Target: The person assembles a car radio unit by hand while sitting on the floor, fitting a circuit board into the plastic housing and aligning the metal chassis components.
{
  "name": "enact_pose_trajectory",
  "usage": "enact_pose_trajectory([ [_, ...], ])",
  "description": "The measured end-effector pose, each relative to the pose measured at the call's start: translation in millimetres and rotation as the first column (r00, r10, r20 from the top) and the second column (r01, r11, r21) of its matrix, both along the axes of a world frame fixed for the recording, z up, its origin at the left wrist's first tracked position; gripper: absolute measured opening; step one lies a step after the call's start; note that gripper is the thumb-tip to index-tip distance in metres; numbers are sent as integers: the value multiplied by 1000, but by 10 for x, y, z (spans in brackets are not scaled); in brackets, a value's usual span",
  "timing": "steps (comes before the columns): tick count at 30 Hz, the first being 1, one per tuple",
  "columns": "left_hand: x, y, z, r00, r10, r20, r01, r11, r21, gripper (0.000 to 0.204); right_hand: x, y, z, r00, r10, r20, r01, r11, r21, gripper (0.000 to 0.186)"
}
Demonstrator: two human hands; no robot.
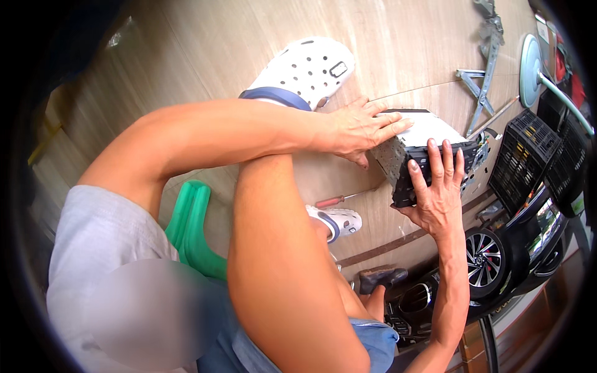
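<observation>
A boxy car stereo unit [429, 126] with a pale metal top, perforated metal side and black front stands on the floor ahead of me, to the right. Stretched out over its top edge are the fingers of my left hand [360, 129], the thumb hanging apart beside the metal side. My right hand [440, 193] grips the black front, with the fingers reaching up to the top edge and the thumb low near the bottom corner. Between the unit and my white clog lies a screwdriver [331, 201] with a red handle.
A scissor-like metal linkage [482, 93] lies beyond the unit. Black plastic crates [525, 158] and a car wheel [485, 258] are at the right. A green plastic seat [189, 217] is by my left side. Another person's dark shoe [380, 278] shows below the unit.
</observation>
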State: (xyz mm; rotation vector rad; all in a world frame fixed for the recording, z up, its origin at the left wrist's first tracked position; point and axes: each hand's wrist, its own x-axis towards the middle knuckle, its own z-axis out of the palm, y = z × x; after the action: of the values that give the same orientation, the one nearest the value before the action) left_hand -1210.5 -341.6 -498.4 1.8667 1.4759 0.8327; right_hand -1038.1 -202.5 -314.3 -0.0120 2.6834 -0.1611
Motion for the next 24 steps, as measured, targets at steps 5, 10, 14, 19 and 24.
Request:
enact_pose_trajectory([
  [5, -33, -46, 54, 1000, 26, 10, -26, 998, -57, 127, -82, 51, -88, 999, 7, -35, -7, 1000, -13, 108],
  [10, 23, 53, 55, 964, 162, 209, -166, 986, 3, 129, -130, -21, -155, 962, -115, -250, 113, 993, -22, 112],
  [14, -3, 113, 64, 967, 197, 162, -211, 975, 74, 123, -169, -109, -129, 932, -213, -294, 212, 977, -34, 116],
  [19, 25, 237, -35, 945, 257, 201, -300, 927, 225, 102, -223, -218, -156, 911, -294, -288, 307, 952, -1, 115],
  [24, 41, 332, -55, 934, 129, 333, -242, 913, 327, 87, -151, -244, -212, 913, -290, -288, 317, 947, 50, 126],
])
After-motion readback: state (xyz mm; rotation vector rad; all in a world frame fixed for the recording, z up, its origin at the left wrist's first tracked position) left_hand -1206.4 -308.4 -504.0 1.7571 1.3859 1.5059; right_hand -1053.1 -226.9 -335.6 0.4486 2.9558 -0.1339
